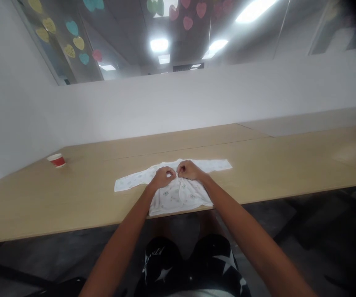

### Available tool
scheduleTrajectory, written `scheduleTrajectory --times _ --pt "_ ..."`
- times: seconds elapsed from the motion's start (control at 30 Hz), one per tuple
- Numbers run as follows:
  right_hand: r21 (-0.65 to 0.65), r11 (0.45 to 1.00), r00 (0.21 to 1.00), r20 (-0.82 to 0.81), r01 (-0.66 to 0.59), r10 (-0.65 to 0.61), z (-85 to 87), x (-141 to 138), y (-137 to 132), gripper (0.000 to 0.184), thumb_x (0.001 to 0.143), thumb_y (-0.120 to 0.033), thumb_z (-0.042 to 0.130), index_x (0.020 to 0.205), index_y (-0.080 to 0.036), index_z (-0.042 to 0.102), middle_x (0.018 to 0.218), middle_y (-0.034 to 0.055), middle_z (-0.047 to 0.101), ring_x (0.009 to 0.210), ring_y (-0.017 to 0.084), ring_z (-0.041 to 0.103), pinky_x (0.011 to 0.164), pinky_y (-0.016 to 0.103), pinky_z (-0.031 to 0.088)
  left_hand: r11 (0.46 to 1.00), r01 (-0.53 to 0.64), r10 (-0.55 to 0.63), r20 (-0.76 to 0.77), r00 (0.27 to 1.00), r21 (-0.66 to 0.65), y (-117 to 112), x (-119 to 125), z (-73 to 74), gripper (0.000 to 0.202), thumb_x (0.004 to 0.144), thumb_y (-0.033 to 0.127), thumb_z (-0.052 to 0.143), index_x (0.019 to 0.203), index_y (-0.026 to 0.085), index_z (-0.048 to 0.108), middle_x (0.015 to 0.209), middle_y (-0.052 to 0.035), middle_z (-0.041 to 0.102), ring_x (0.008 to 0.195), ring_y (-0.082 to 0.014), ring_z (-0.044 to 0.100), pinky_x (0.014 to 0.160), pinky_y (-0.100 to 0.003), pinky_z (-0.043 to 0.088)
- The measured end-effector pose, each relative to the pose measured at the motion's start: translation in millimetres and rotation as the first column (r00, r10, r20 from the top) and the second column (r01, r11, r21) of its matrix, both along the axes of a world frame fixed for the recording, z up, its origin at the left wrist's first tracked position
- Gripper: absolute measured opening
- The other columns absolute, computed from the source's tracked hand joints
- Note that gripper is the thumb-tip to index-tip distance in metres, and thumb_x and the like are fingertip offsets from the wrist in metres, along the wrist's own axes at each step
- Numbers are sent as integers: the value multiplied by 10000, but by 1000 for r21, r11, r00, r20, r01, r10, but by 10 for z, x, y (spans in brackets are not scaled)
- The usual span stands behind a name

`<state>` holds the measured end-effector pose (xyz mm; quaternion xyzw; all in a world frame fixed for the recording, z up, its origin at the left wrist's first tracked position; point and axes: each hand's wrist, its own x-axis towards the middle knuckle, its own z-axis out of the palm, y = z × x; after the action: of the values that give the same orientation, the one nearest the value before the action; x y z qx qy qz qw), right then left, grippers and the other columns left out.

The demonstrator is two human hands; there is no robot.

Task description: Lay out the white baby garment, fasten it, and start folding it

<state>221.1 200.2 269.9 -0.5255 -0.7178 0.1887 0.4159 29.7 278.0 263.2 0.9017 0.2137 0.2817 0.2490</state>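
A small white long-sleeved shirt [179,196] with a faint print lies spread on the table, its sleeves reaching out to both sides and its hem at the table's front edge. Near the middle of its upper front, my left hand [165,177] pinches the fabric between thumb and fingers. Close beside it, my right hand [189,170] is also closed in a pinch on the shirt's front. The fingertips of both hands almost meet, and whatever small detail lies between them is too small to make out.
The long wooden table [88,198] runs across the view against a white wall [165,103]. A red and white paper cup [57,160] stands at the far left. Above is a window with heart-shaped sticky notes [72,28]. My legs are below the front edge.
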Motion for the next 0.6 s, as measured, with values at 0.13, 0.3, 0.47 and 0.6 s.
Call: scheduleTrajectory --times 0.13,0.3,0.47,0.6 --pt "-7 1000 1000 -3 -6 6 28 -3 -29 168 625 -102 626 738 -137 745 720 11 648 679 117 557 626 205 398 1000 -14 14 -11 1000 14 -6 2 -2 100 786 223 637 801 162 716 890 -52 718 834 -194 641 806 -311 501" --pt "-44 999 1000 5 -31 31 30 -1 -30 187 677 -138 580 746 -133 754 682 10 657 643 108 544 595 202 377 999 -9 10 -23 1000 33 -11 -12 2 104 806 231 625 786 166 704 859 -46 710 828 -193 635 801 -313 493" --pt "-56 998 1000 16 -4 5 -11 6 20 217 687 -146 541 744 -134 750 680 9 657 640 110 537 576 200 361 999 -10 11 -12 1000 38 -16 -29 3 112 802 244 634 824 165 709 872 -56 707 827 -192 634 806 -316 500" --pt "-65 998 1000 16 -3 4 -28 8 35 220 687 -158 543 750 -142 753 710 13 672 668 120 555 594 203 377 999 -22 22 3 1000 29 -20 -34 3 127 784 239 643 830 179 745 897 -59 701 856 -191 628 802 -300 507"
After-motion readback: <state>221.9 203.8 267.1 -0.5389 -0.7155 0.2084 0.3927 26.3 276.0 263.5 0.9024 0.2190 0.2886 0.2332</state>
